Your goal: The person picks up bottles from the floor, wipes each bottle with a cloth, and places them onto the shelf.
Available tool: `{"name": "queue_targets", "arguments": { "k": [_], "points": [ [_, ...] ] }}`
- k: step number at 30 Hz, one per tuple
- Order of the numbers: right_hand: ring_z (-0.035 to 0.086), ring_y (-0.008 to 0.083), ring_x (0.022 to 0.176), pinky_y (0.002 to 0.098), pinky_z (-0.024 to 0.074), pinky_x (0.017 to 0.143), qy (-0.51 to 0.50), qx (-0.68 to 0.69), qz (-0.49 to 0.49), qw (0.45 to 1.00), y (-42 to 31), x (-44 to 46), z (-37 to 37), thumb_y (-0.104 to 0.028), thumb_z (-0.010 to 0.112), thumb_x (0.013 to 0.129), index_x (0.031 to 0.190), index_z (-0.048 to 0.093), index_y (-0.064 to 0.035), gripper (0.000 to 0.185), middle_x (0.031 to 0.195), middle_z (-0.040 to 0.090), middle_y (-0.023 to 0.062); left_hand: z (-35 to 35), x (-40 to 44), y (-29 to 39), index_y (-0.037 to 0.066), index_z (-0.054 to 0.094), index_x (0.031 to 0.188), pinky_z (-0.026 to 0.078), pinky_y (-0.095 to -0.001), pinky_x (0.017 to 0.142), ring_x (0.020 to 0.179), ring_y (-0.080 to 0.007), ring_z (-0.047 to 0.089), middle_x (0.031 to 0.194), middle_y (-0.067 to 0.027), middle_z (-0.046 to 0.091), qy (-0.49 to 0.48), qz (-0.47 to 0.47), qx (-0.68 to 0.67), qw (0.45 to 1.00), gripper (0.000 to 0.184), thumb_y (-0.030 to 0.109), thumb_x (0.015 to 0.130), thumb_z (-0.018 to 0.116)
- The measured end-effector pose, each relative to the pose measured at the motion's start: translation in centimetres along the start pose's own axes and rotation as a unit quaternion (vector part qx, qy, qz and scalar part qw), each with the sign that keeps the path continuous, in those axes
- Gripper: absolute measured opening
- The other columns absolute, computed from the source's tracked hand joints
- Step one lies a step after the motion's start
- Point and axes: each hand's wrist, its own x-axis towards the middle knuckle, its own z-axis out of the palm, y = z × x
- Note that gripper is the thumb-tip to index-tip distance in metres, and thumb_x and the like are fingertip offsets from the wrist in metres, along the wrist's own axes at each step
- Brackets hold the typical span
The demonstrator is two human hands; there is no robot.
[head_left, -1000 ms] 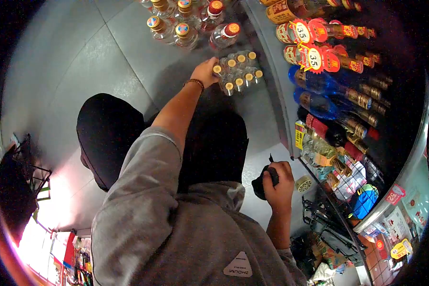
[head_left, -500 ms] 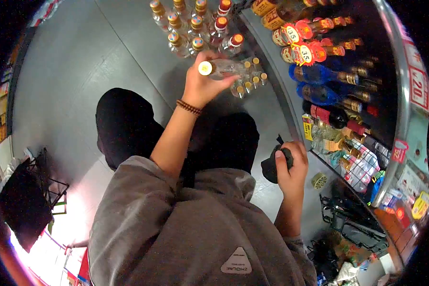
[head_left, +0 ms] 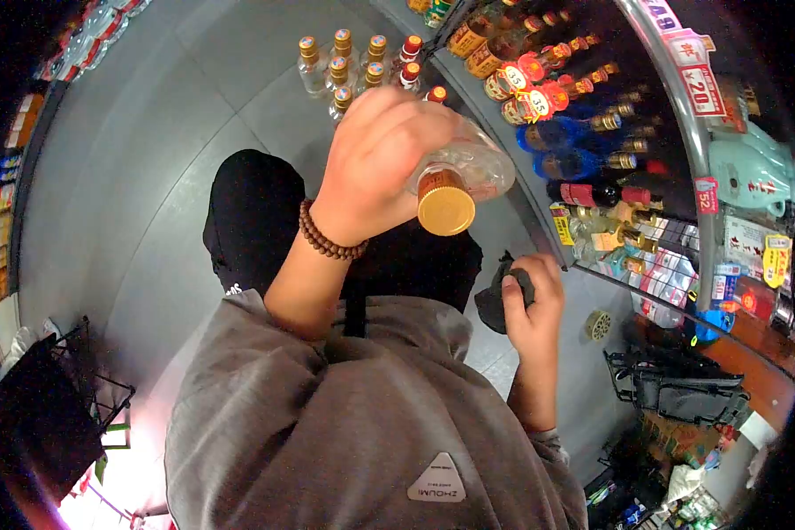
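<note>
Close to the camera, my left hand (head_left: 384,159), with a beaded bracelet on its wrist, is closed around a clear glass bottle (head_left: 486,168). The bottle's gold cap tilts up toward the camera. My right hand (head_left: 534,305) holds a crumpled dark cloth (head_left: 492,305) low at the right, beside my knee. Beyond my left hand, several clear bottles with gold caps (head_left: 342,66) and some with red caps (head_left: 410,72) stand on the grey floor. The small gold-capped bottles behind the held one are hidden from view.
A shelf of bottles runs along the right, with blue bottles (head_left: 561,163), a red-labelled dark bottle (head_left: 592,193) and price tags (head_left: 539,103). A round perforated object (head_left: 599,325) and a black folded frame (head_left: 680,384) lie lower right. A black folding chair (head_left: 49,415) is at left.
My left hand has picked up a clear bottle from the small gold-capped group and brought it up toward the camera. My right hand keeps hold of the dark cloth. The view has shifted.
</note>
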Motion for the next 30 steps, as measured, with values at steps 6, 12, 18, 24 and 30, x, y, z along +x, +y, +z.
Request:
{"name": "queue_targets", "arguments": {
  "k": [6,12,18,24,30],
  "points": [
    [0.058,0.0321,0.074,0.0365,0.0471,0.066,0.029,-0.008,-0.001,1.0,-1.8,-1.1,0.3,-0.009,0.063,0.071,0.082,0.059,-0.003,0.014,0.083,0.057,0.0144,-2.4,0.8,1.5,0.007,0.057,0.093,0.044,-0.0319,0.064,0.072,-0.0234,0.056,0.088,-0.0045,0.064,-0.029,0.006,-0.022,0.999,0.041,0.013,0.058,0.078],
    [0.058,0.0314,0.073,0.0361,0.047,0.065,0.024,-0.011,-0.011,1.0,-3.4,-1.0,-0.7,-0.008,0.064,0.071,0.08,0.058,-0.0024,0.012,0.082,0.057,0.0143,-2.3,0.1,2.7,0.006,0.059,0.095,0.046,-0.0305,0.071,0.079,-0.0187,0.059,0.094,-0.0065,0.067,-0.067,-0.119,-0.158,0.978,0.044,0.01,0.057,0.083],
    [0.058,0.0304,0.073,0.0355,0.0464,0.065,0.01,0.006,-0.026,1.0,-3.3,-1.0,-1.7,-0.005,0.064,0.07,0.08,0.058,-0.0021,0.012,0.08,0.056,0.014,-0.8,-1.3,4.6,0.0,0.056,0.102,0.051,-0.0269,0.077,0.088,-0.0132,0.062,0.095,-0.0087,0.065,-0.012,-0.301,-0.501,0.811,0.049,0.005,0.061,0.083],
    [0.057,0.0303,0.073,0.0348,0.0459,0.065,0.001,0.003,-0.024,1.0,-3.1,-1.2,-2.0,-0.005,0.064,0.07,0.079,0.058,-0.0014,0.011,0.08,0.055,0.0143,-0.7,-1.8,5.1,0.0,0.056,0.101,0.05,-0.0279,0.078,0.088,-0.0134,0.061,0.093,-0.0071,0.063,-0.01,-0.336,-0.487,0.806,0.051,0.009,0.059,0.085],
    [0.057,0.0311,0.073,0.0347,0.0459,0.065,0.004,0.011,-0.033,0.999,-2.3,-1.4,-2.0,-0.006,0.065,0.069,0.079,0.059,-0.0022,0.013,0.08,0.055,0.0143,-0.5,-2.1,5.4,0.002,0.047,0.11,0.049,-0.03,0.08,0.092,-0.0163,0.061,0.104,-0.0098,0.06,-0.013,-0.363,-0.467,0.807,0.06,0.01,0.063,0.083]
  ]
}}
